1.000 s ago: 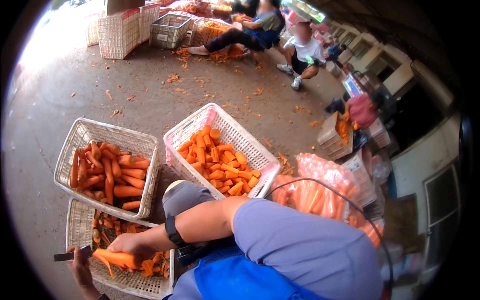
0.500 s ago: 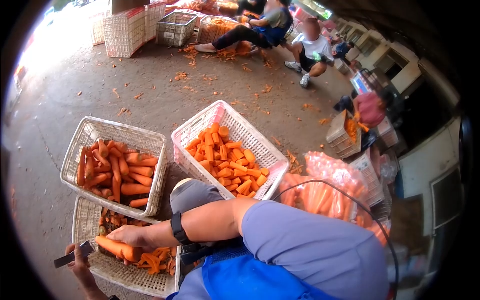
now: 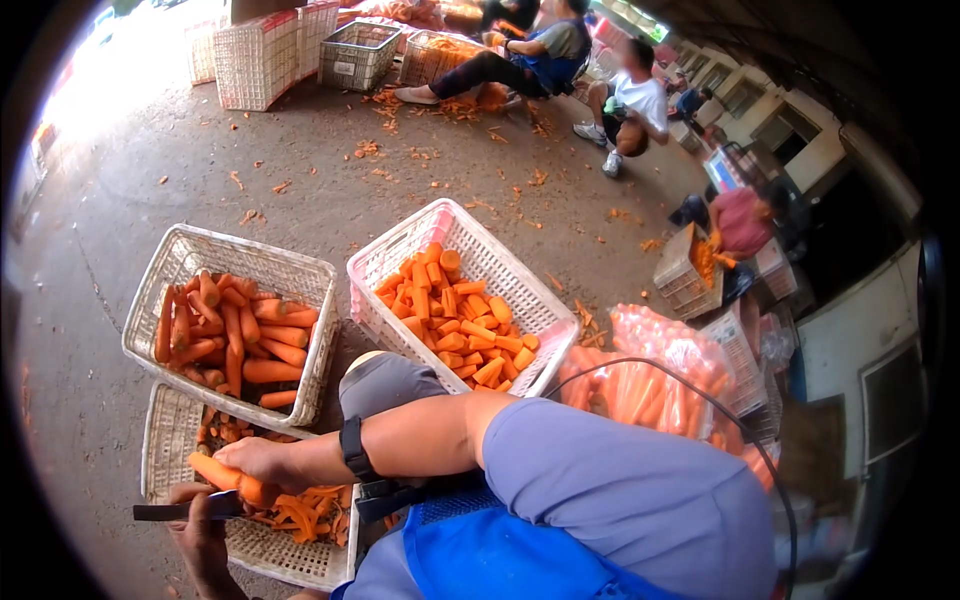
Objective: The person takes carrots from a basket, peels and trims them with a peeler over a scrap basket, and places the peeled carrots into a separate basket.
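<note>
My right hand (image 3: 262,462) is closed around a large orange carrot (image 3: 225,476), holding it over a white plastic crate (image 3: 290,570) with orange peelings (image 3: 305,512) inside. A black band goes around that wrist. At the lower left my left hand (image 3: 200,535) grips a peeler (image 3: 185,510), seen as a flat dark bar reaching out to the left. The peeler's right end is close to the carrot's underside; I cannot tell whether they touch. Whole carrots (image 3: 235,330) fill the crate just above, and trimmed pieces of carrot (image 3: 465,325) lie in the crate to the right.
A clear bag of carrots (image 3: 650,380) lies to the right, with a dark cable (image 3: 700,395) crossing in front. Several people sit or crouch farther back, among them one in a white shirt (image 3: 640,98). Crates (image 3: 258,65) stand at the back, and carrot scraps litter the floor.
My left hand has moved right and slightly down with the peeler, bringing it closer to the carrot. My right hand still holds the carrot, slightly higher in view. The white-shirted person has bent forward.
</note>
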`<state>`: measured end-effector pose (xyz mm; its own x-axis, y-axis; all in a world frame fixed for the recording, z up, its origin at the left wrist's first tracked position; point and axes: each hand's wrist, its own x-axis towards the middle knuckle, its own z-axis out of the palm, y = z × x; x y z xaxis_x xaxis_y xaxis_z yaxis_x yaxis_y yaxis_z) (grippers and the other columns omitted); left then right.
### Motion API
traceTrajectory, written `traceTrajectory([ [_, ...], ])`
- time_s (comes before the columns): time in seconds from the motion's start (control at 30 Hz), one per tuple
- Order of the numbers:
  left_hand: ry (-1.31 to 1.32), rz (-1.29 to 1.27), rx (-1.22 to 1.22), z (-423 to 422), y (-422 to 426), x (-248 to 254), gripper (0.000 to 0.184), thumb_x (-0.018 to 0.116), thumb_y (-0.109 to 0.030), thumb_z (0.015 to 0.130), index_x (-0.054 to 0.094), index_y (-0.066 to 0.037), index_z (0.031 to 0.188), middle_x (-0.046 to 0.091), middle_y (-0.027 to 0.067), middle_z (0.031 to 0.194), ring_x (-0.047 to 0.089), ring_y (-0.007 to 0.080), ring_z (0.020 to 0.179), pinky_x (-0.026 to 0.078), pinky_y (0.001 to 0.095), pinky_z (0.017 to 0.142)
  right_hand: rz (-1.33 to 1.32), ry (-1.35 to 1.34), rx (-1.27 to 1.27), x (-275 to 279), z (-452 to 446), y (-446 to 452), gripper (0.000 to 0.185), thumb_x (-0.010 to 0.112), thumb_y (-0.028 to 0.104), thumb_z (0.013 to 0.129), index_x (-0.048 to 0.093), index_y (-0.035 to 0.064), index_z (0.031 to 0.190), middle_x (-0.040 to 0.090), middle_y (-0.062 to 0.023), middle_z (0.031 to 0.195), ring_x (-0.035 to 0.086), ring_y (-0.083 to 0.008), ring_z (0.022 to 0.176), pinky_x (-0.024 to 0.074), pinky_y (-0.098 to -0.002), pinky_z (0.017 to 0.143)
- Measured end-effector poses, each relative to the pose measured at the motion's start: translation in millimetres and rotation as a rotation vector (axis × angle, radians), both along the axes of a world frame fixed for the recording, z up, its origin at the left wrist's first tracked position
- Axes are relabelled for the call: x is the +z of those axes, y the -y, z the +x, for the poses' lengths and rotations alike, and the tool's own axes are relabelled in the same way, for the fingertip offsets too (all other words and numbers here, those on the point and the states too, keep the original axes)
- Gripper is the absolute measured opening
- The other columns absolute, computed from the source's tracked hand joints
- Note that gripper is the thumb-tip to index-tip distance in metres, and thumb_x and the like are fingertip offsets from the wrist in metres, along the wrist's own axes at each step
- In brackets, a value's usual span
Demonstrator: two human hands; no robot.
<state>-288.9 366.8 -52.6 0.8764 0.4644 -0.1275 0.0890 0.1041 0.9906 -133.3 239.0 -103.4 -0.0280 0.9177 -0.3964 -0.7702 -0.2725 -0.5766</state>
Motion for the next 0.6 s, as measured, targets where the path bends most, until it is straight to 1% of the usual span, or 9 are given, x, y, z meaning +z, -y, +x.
traceTrajectory([
  [0.1, -0.05, 0.022, -0.041, 3, 11, -3, 0.015, 0.069, -0.019, 0.092, 0.063, -0.005, 0.093, 0.056, -0.0009, 0.068, 0.046, 0.0048, 0.049, 0.035, 0.0204, 0.043, -0.066, 0.066, 0.013, -1, -1, -4, 0.037, 0.035, 0.03, 0.106, 0.059, 0.0039, 0.118, 0.062, -0.0088, 0.089, 0.064, -0.0185, 0.062, 0.054, -0.0312, 0.05],
  [0.13, -0.057, 0.124, -0.052, 6, 15, -3, 0.018, 0.07, -0.022, 0.092, 0.064, -0.005, 0.093, 0.056, -0.001, 0.066, 0.046, 0.0051, 0.049, 0.036, 0.0204, 0.044, -0.045, -0.072, -0.003, -12, -5, -9, 0.037, 0.036, 0.029, 0.106, 0.061, 0.0032, 0.114, 0.063, -0.0089, 0.09, 0.064, -0.0183, 0.062, 0.0543, -0.0326, 0.051],
  [0.23, -0.087, 0.117, -0.067, 7, 15, -6, 0.019, 0.07, -0.023, 0.092, 0.064, -0.005, 0.092, 0.057, -0.0003, 0.067, 0.046, 0.0052, 0.049, 0.036, 0.0206, 0.043, -0.04, -0.07, 0.011, -20, -9, -12, 0.04, 0.034, 0.028, 0.103, 0.06, 0.003, 0.122, 0.066, -0.0125, 0.097, 0.068, -0.0256, 0.074, 0.0558, -0.0343, 0.063],
  [0.27, -0.047, 0.082, -0.04, 7, 12, -13, 0.019, 0.071, -0.022, 0.092, 0.064, -0.005, 0.092, 0.057, 0.0, 0.067, 0.046, 0.0053, 0.049, 0.036, 0.0208, 0.043, -0.094, -0.161, 0.019, -19, -8, -11, 0.04, 0.035, 0.03, 0.104, 0.06, 0.0041, 0.122, 0.065, -0.0104, 0.093, 0.066, -0.0236, 0.071, 0.0544, -0.036, 0.061],
  [0.37, -0.074, 0.02, -0.076, 9, 5, -13, 0.019, 0.071, -0.022, 0.091, 0.063, -0.005, 0.092, 0.057, -0.0001, 0.067, 0.046, 0.0055, 0.048, 0.036, 0.0209, 0.043, -0.023, 0.093, 0.086, -14, -7, -2, 0.041, 0.036, 0.033, 0.104, 0.06, 0.0053, 0.121, 0.063, -0.0094, 0.088, 0.064, -0.0239, 0.068, 0.0517, -0.0386, 0.059],
  [0.4, -0.073, -0.018, -0.084, 10, 5, -11, 0.019, 0.071, -0.022, 0.09, 0.062, -0.005, 0.091, 0.057, 0.0, 0.069, 0.047, 0.0053, 0.051, 0.037, 0.0203, 0.046, -0.114, -0.008, 0.044, -9, -7, -1, 0.037, 0.043, 0.034, 0.106, 0.062, 0.0036, 0.1, 0.057, -0.0072, 0.072, 0.055, -0.0188, 0.05, 0.0448, -0.0344, 0.04],
  [0.5, 0.038, -0.146, -0.091, 13, 5, -18, 0.016, 0.069, -0.019, 0.091, 0.061, -0.006, 0.09, 0.056, -0.0004, 0.073, 0.048, 0.0042, 0.057, 0.037, 0.0195, 0.049, -0.167, -0.024, 0.027, -12, -10, -4, 0.037, 0.044, 0.034, 0.106, 0.061, 0.0042, 0.092, 0.055, -0.0066, 0.07, 0.053, -0.018, 0.047, 0.0418, -0.034, 0.038],
  [0.53, 0.054, -0.175, -0.106, 14, 4, -18, 0.013, 0.068, -0.017, 0.092, 0.06, -0.006, 0.09, 0.055, -0.0007, 0.074, 0.048, 0.0037, 0.059, 0.037, 0.0192, 0.051, -0.095, 0.012, 0.027, -16, -10, -6, 0.036, 0.044, 0.033, 0.106, 0.06, 0.0046, 0.09, 0.054, -0.0067, 0.066, 0.054, -0.019, 0.046, 0.0449, -0.0346, 0.039],
  [0.6, 0.056, 0.09, 0.025, -1, -29, -57, 0.011, 0.066, -0.016, 0.093, 0.06, -0.007, 0.091, 0.055, -0.0017, 0.073, 0.046, 0.0033, 0.058, 0.034, 0.0192, 0.05, -0.118, 0.055, 0.063, -12, -9, 0, 0.036, 0.045, 0.033, 0.105, 0.061, 0.0039, 0.092, 0.055, -0.0078, 0.065, 0.056, -0.0206, 0.046, 0.0482, -0.0352, 0.039],
])
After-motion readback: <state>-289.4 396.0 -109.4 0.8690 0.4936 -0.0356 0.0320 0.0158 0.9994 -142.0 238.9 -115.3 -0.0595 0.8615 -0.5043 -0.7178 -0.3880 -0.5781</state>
